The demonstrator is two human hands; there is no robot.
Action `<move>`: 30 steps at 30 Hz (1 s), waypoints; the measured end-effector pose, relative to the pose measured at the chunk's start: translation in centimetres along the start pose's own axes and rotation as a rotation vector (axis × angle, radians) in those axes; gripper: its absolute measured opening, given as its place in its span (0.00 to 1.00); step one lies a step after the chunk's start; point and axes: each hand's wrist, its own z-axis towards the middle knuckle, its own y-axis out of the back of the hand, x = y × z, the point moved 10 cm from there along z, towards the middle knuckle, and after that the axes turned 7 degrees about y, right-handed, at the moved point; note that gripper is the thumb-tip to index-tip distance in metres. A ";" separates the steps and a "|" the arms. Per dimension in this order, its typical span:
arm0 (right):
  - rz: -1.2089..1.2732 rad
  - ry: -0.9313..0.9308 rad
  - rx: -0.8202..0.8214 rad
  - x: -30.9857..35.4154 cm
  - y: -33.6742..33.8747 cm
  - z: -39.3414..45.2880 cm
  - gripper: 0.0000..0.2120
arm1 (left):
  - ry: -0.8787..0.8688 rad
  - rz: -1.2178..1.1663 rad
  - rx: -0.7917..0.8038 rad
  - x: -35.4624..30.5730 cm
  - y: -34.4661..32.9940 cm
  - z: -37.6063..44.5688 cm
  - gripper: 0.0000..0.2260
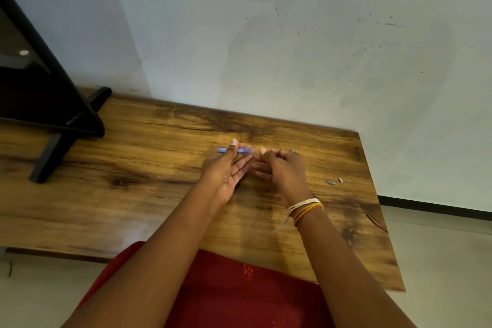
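A thin blue pen barrel (246, 150) lies level above the wooden table (149, 157), near its far edge. My left hand (226, 165) pinches the barrel between thumb and fingers, palm turned toward the right. My right hand (282, 168) is curled just to the right, fingers closed around a thin part whose small blue tip (293, 150) sticks out past the knuckles. The two hands nearly touch. Coloured thread bands circle my right wrist.
A small grey piece (330, 182) and a tiny white piece (340, 180) lie on the table at the right. A black stand (66, 125) with a dark screen occupies the table's left. A pale wall runs behind; the table's right edge drops to the floor.
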 end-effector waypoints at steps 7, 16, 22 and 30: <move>-0.645 0.229 -0.079 1.6 0.9 0.2 0.09 | -0.020 0.020 -0.073 -0.6 1.2 0.2 0.09; -0.780 0.274 -0.097 2.4 -0.2 0.6 0.09 | -0.011 0.010 -0.121 -1.3 2.7 0.7 0.08; -0.637 0.207 -0.117 1.7 0.4 1.1 0.08 | 0.005 0.007 -0.133 -1.4 2.7 0.6 0.07; 0.122 -0.225 -0.098 -1.4 -0.5 0.4 0.04 | 0.004 0.051 -0.150 -1.4 2.8 0.7 0.06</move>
